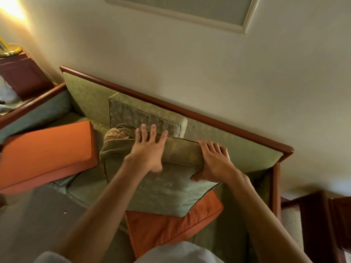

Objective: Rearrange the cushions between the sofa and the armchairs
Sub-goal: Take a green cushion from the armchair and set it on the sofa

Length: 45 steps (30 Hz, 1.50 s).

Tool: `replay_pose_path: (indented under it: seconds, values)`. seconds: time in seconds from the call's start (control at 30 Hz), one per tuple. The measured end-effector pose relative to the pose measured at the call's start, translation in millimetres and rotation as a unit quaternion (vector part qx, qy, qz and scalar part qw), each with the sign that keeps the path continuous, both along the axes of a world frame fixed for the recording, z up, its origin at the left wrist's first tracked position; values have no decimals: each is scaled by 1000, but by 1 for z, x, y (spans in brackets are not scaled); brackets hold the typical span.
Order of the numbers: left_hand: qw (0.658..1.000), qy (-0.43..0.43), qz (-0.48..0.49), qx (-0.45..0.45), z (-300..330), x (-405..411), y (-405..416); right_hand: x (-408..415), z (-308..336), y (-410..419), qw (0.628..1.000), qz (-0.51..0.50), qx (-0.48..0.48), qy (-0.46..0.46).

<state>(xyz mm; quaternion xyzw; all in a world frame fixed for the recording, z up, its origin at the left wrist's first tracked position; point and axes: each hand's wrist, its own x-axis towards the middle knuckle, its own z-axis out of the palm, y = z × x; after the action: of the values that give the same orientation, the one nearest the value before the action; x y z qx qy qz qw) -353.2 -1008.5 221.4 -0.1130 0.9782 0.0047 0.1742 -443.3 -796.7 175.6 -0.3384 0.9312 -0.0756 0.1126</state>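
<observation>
A green patterned cushion (167,188) lies tilted on the sofa seat, its top edge leaning toward the sofa back (237,141). My left hand (148,149) presses flat on its top left edge, fingers spread. Over its top right corner my right hand (214,160) curls, thumb underneath. One end of this cushion's cover gapes, showing tan filling (114,134). A second green cushion (142,115) stands against the sofa back behind it. An orange cushion (171,226) lies under the green one at the front. Another orange cushion (45,152) rests at the sofa's left end.
The sofa has a dark wooden frame rail (190,112) against a cream wall. A side table (22,76) with a brass lamp base (9,50) stands at the left. A wooden chair arm (313,215) is at the right. Brown floor (38,215) lies at front left.
</observation>
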Motion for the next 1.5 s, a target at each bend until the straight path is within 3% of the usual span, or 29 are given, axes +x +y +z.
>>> replay_pose_path:
  seconds: [0.1, 0.23, 0.33, 0.47, 0.63, 0.83, 1.0, 1.13, 1.27, 1.5]
  values:
    - [993, -4, -117, -24, -23, -26, 82, 0, -5, 6, 999, 12, -5, -31]
    - [988, 37, -144, -28, -38, -41, 143, -1, -17, 51, 998, -22, -24, -56]
    - [982, 83, -166, -24, -48, -35, 155, 6, -31, 84, 990, -61, -88, -88]
    - [976, 144, -160, 25, -55, -28, 157, 12, -45, 98, 955, -81, -247, -143]
    - [971, 180, -136, 76, -19, -25, 124, 8, -1, 80, 943, -18, -309, -125]
    - [941, 234, -62, 239, 36, 20, 42, 24, 89, 16, 956, 110, -270, -19]
    - [918, 206, 21, 338, 8, 42, -6, 32, 66, -50, 951, 109, -270, -107]
    - [929, 206, 20, 306, -4, 46, -46, 34, 18, -82, 956, 72, -258, -118]
    - [956, 155, 54, 245, -12, 44, -91, 24, -34, -84, 980, 74, -161, -95]
    - [957, 106, 143, 230, -50, 54, -174, -5, -97, -34, 987, -57, -15, -148]
